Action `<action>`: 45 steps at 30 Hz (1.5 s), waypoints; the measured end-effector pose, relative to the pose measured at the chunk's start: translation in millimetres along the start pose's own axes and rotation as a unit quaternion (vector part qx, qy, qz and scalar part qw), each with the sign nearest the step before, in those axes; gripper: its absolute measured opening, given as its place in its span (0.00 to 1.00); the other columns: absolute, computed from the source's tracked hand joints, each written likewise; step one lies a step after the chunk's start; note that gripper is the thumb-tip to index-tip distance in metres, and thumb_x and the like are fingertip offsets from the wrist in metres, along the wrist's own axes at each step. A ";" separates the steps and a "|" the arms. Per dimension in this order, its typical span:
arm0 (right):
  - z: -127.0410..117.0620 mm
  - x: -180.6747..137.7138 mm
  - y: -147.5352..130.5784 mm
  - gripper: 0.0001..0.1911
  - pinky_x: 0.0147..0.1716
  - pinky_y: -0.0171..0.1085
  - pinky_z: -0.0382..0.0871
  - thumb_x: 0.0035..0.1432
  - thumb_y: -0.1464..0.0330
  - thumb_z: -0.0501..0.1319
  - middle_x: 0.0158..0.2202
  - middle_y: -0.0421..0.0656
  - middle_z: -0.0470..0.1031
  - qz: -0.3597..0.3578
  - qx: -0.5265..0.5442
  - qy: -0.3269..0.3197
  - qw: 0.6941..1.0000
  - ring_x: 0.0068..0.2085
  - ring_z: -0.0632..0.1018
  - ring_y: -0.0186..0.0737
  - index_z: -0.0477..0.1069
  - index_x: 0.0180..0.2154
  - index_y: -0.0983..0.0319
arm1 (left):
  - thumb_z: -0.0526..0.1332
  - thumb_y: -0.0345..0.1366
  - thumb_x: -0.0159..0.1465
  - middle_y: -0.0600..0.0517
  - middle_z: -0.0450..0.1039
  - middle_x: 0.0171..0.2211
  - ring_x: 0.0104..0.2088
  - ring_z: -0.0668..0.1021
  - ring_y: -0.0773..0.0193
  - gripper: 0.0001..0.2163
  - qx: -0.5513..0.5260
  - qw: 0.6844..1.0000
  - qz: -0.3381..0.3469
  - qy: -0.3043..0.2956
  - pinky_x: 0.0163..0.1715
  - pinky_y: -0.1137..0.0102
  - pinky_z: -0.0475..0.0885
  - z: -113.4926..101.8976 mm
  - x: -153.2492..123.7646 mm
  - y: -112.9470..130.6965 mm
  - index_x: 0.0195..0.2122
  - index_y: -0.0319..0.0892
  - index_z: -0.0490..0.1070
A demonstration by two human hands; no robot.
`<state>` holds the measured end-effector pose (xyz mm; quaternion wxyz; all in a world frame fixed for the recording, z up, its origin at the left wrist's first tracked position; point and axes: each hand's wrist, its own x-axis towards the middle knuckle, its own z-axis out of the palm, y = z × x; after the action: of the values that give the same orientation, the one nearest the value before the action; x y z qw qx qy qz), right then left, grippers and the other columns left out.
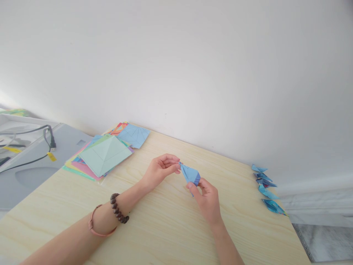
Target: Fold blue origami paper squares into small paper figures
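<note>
A small folded piece of blue paper (190,173) is held just above the light wooden table (154,228). My left hand (161,170) pinches its upper tip with closed fingers. My right hand (206,197) grips its lower end between thumb and fingers. On my left wrist sit a dark bead bracelet and a pink band.
A stack of coloured paper sheets (103,156) lies at the table's far left, with a creased blue sheet (134,135) on top at the back. Several folded blue paper pieces (266,187) line the right edge. A grey device with cables (30,158) stands left of the table. A white wall runs behind.
</note>
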<state>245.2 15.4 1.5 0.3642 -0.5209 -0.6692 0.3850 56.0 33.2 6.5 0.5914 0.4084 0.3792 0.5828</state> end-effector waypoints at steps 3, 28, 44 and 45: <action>-1.1 -0.1 0.2 0.12 0.34 0.35 0.67 0.54 0.62 0.59 0.26 0.40 0.74 0.005 0.009 -0.001 1.000 0.31 0.74 0.37 0.73 0.31 0.65 | 0.67 0.35 0.53 0.50 0.75 0.29 0.27 0.77 0.67 0.10 -0.006 1.000 0.007 -0.019 0.32 0.70 0.74 -1.0 1.1 0.8 0.31 0.35 0.68; 3.3 -2.0 -7.1 0.11 0.34 0.35 0.66 0.54 0.63 0.59 0.28 0.42 0.76 0.008 0.030 -0.042 0.999 0.31 0.75 0.38 0.73 0.31 0.64 | 0.64 0.37 0.56 0.53 0.74 0.24 0.25 0.77 0.67 0.11 0.019 1.000 -0.004 -0.013 0.28 0.71 0.74 2.0 -2.1 -0.8 0.36 0.37 0.67; 3.7 -3.2 -6.3 0.10 0.34 0.35 0.66 0.53 0.63 0.60 0.28 0.43 0.76 0.025 0.060 -0.053 0.997 0.31 0.75 0.38 0.73 0.30 0.64 | 0.62 0.39 0.58 0.51 0.75 0.24 0.25 0.77 0.67 0.11 0.043 0.999 -0.019 -0.013 0.30 0.71 0.75 -1.3 -1.1 -0.5 0.36 0.35 0.68; 4.0 -3.2 -6.3 0.10 0.34 0.35 0.66 0.53 0.63 0.60 0.28 0.43 0.76 0.029 0.066 -0.053 0.996 0.31 0.75 0.38 0.73 0.30 0.64 | 0.62 0.39 0.58 0.51 0.75 0.24 0.25 0.77 0.67 0.11 0.044 0.999 -0.019 -0.013 0.30 0.71 0.75 -1.3 -1.2 -0.7 0.36 0.35 0.68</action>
<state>239.6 10.8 5.1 0.3501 -0.4941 -0.6454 0.4657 55.0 32.0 5.4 0.5889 0.4345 0.4046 0.5484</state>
